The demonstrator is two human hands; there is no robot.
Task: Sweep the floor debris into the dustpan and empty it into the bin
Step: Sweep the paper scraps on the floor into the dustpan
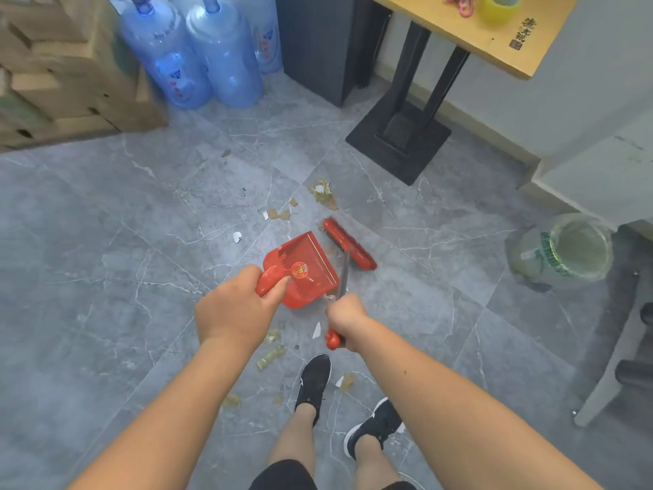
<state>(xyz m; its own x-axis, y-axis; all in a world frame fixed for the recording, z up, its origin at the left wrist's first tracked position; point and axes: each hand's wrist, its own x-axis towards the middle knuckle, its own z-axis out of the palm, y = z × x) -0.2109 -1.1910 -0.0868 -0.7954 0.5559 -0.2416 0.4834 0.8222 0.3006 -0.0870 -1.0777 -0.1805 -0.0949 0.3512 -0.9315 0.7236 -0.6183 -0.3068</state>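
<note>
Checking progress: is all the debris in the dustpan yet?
No, scraps lie on the floor beyond the dustpan and near the shoes.

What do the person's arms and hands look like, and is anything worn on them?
The left forearm and right forearm are bare: no sleeves show. The left hand and right hand have no gloves, and no watch or bracelet shows at either wrist.

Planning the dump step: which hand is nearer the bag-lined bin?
Right. The right hand, gripping the broom handle, is to the left of the bin; the left hand, holding the dustpan, is farther left.
</note>
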